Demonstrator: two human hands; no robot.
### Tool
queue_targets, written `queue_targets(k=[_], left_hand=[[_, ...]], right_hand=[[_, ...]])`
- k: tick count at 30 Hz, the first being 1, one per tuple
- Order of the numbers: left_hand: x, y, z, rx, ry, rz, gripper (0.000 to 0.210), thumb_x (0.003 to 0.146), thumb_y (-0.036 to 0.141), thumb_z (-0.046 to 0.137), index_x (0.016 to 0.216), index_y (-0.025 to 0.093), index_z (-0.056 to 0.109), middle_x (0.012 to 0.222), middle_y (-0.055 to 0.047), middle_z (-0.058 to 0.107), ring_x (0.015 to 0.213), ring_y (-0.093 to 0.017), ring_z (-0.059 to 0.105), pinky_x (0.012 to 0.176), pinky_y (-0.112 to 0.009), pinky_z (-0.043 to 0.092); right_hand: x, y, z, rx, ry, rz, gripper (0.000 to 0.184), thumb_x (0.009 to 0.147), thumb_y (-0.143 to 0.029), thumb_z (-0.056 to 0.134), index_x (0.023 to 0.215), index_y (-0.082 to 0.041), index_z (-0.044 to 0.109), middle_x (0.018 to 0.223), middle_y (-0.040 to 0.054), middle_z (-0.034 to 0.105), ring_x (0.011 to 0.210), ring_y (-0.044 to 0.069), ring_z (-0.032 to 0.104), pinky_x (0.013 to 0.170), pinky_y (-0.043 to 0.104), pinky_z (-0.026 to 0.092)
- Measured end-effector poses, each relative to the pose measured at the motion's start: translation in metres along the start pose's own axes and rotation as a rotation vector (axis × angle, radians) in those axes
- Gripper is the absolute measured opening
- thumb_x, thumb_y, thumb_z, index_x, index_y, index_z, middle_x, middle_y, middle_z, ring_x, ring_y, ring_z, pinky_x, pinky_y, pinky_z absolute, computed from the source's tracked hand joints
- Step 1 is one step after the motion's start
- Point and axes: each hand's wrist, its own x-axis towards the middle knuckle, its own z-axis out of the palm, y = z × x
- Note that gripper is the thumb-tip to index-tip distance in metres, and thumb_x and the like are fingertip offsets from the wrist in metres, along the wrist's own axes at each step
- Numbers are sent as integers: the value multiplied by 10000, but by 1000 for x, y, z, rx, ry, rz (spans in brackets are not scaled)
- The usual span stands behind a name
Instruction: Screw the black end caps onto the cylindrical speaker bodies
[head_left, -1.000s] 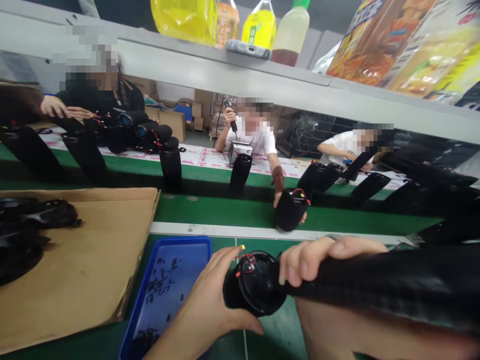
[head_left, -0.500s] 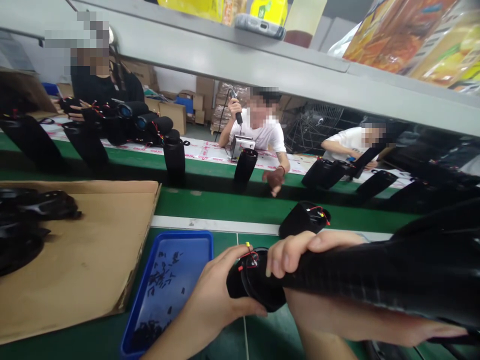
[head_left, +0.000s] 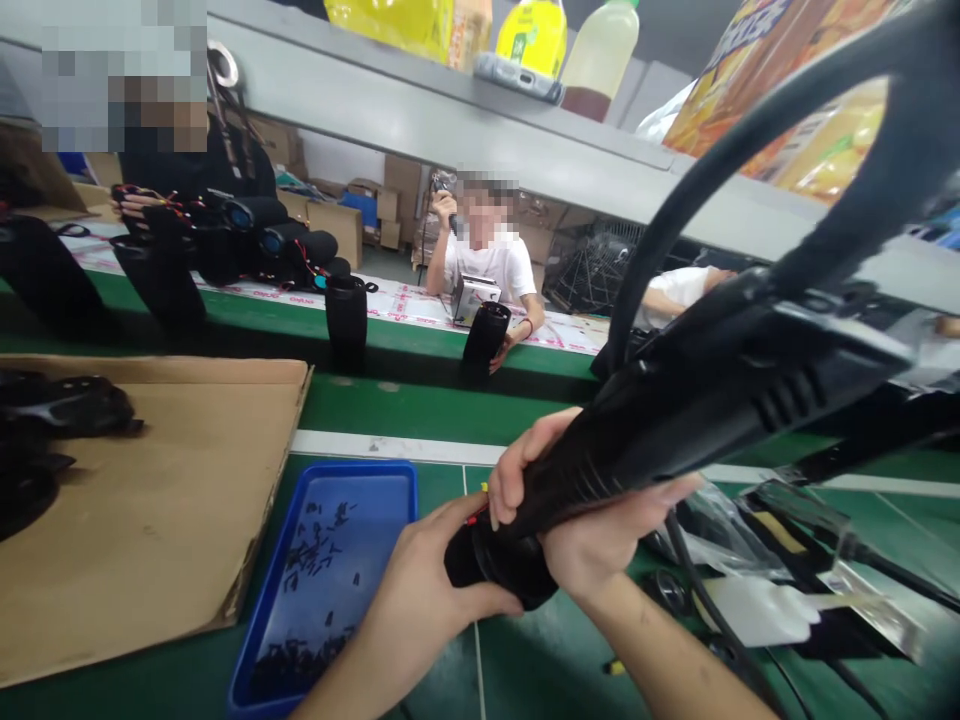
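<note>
My left hand [head_left: 427,590] grips a black cylindrical speaker body [head_left: 487,565] with red wires and a yellow tip at its top end, held upright on the green bench. My right hand [head_left: 577,520] is wrapped around a black electric screwdriver [head_left: 712,400]. The tool slants down from the upper right, and its tip meets the top of the speaker body. The tool's thick black cable [head_left: 750,130] arcs up over the right side. The tip itself is hidden behind my fingers.
A blue tray [head_left: 330,575] with several small black screws lies left of my hands. Cardboard sheet [head_left: 165,500] with black parts [head_left: 45,430] lies at left. Plastic bags and tools [head_left: 772,570] lie at right. Across the green conveyor [head_left: 420,405], other people work on black speakers [head_left: 484,335].
My right hand has tilted the screwdriver up from lying nearly level to a steep slant onto the speaker top. The speaker on the conveyor behind is hidden from view.
</note>
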Motion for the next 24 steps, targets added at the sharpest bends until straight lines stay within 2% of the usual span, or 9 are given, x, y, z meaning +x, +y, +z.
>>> queue_targets(k=[4,7,10,16,20,24], left_hand=[[-3,-7,4,-60,2,19,626,527,103,915,1090,300,723,1014,45,763,974,-244,693,865,-310,528],[-7,-16,7,-96,62,56,674,525,100,917,1133,298,704,1100,13,734,1044,-247,674,942,-334,525],[-9,-23,10,-122,111,100,635,530,129,922,1111,279,712,1158,-23,688,1111,-257,640,980,-349,522],[-9,-31,11,-140,146,100,632,521,154,936,1101,280,718,1045,-12,635,1045,-236,639,960,-334,530],[-10,-30,15,-89,135,76,585,567,221,928,1106,287,711,956,6,569,975,-223,630,927,-334,533],[-14,-33,6,-14,47,88,615,685,247,853,1246,293,604,1200,-23,559,1163,-227,576,1027,-317,474]], right_hand=[[-2,2,-4,-31,-16,-31,748,944,-881,151,874,-192,432,598,5,456,431,170,436,411,248,428],[-3,5,-6,-24,-22,-35,763,929,-896,130,866,-190,413,590,1,444,421,172,430,396,243,413],[-1,9,-7,-6,-34,-11,775,909,-919,125,896,-194,400,588,-1,447,408,175,425,376,240,403],[2,10,-5,39,-71,56,823,893,-935,114,775,-171,397,554,18,423,409,154,405,367,222,394],[-2,14,-4,32,-79,70,846,879,-953,157,768,-158,425,561,31,432,432,156,424,393,221,397],[1,16,-8,69,10,65,829,888,-946,201,830,-159,457,576,23,443,423,164,435,379,224,402]])
